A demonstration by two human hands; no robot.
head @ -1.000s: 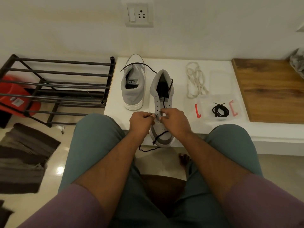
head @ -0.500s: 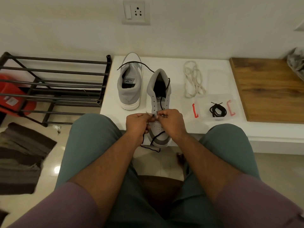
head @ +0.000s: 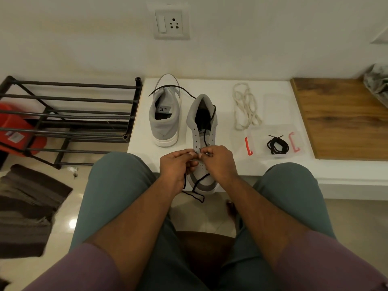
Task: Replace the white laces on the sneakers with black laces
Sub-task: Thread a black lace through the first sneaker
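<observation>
Black lace [head: 194, 186] lower; rack [head: 69, 120] beside.

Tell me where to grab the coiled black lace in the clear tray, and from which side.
Come from above and pinch the two loose tips crossed at the far end of the black coil. They stick out clear of the bundle, and the low clear tray leaves the top open, so the coil should unwind rather than knot.

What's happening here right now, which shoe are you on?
Both hands, left hand and right hand, pinch a black lace at the lower eyelets of the nearer grey sneaker. The other sneaker stands beside it. Removed white laces and a spare black lace bundle lie to the right.
</observation>
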